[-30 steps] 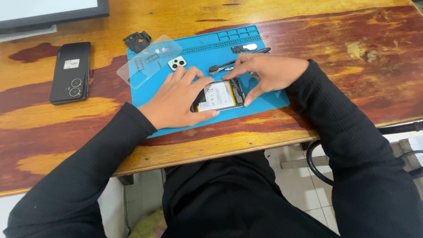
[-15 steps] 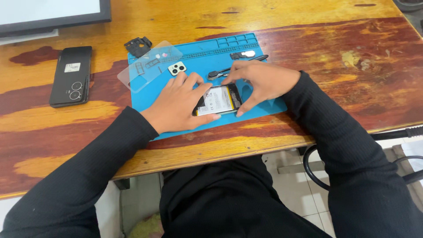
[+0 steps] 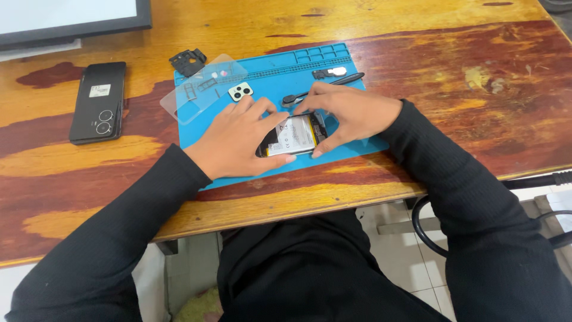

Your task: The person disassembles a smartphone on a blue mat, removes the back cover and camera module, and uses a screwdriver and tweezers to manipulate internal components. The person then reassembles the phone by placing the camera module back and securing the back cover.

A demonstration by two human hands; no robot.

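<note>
On the glossy wooden table (image 3: 417,53), both hands' grip (image 3: 238,140) (image 3: 351,113) clasps an opened phone (image 3: 295,136)

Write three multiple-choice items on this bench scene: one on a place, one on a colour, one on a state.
1. Where does the closed black phone lie?
A. On the bare wood, beside the mat
B. On the mat
C. Under the hands

2. What colour is the work mat?
A. Grey
B. Blue
C. Green

3. How is the opened phone held?
A. Lifted in the air
B. By one hand only
C. Flat on the mat, left hand and right hand both on it

Key: 1 A, it rests on wood; 2 B, plainly blue; 3 C, both hands touch it.
</note>
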